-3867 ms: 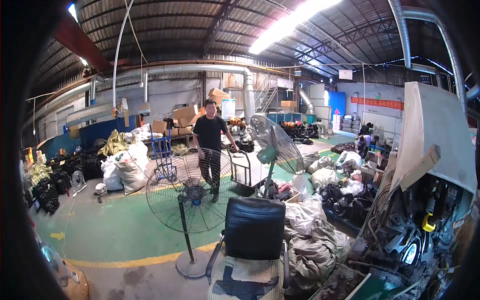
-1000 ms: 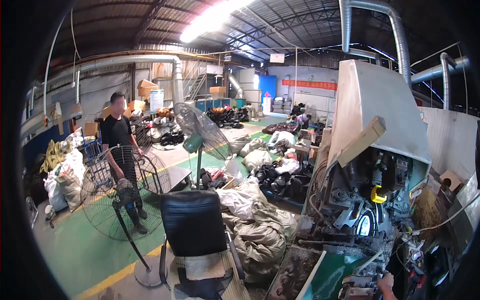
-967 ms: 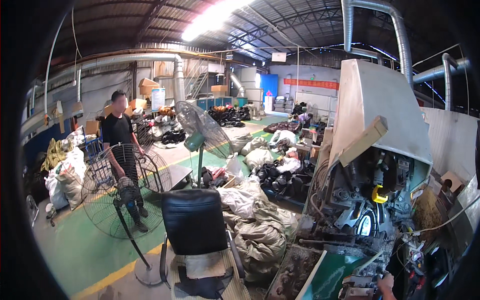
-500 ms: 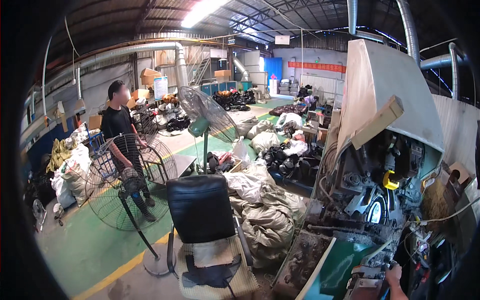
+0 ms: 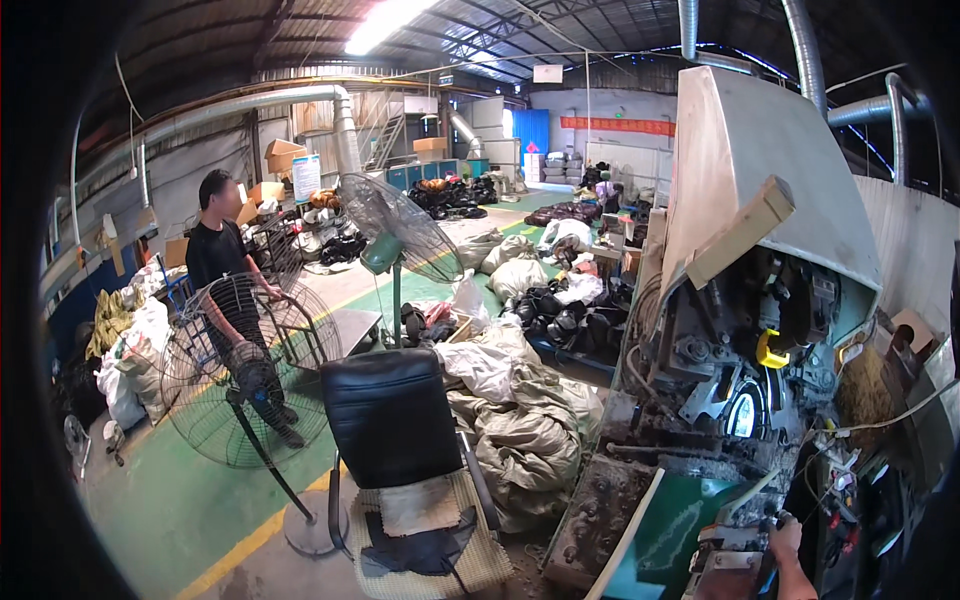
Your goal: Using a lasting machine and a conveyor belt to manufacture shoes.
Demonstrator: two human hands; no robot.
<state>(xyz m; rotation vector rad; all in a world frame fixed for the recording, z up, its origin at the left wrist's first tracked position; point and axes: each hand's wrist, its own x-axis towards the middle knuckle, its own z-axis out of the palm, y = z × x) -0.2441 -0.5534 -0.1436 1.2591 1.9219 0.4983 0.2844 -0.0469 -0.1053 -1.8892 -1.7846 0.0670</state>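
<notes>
At the lower right, my right hand [image 5: 784,538] is closed at a small dark handle [image 5: 775,519] on a metal fixture [image 5: 730,563]; the fingers partly hide what they hold. That fixture sits at the front of a large, dusty grey machine [image 5: 780,150]. Just left of it is a green panel [image 5: 682,515] with a pale strip along its edge. Farther in, a bright lit ring-shaped part [image 5: 743,412] shows under the hood, below a yellow part [image 5: 771,349]. My left hand is out of view.
A black office chair [image 5: 395,410] stands left of the machine, with pale sacks [image 5: 520,430] piled between. Two caged fans [image 5: 250,375] [image 5: 400,225] and a person in dark clothes [image 5: 220,250] are farther left. A cardboard piece [image 5: 740,230] leans on the hood.
The whole view has shifted slightly, so most things sit a little farther left in it. My right hand stays at the dark handle.
</notes>
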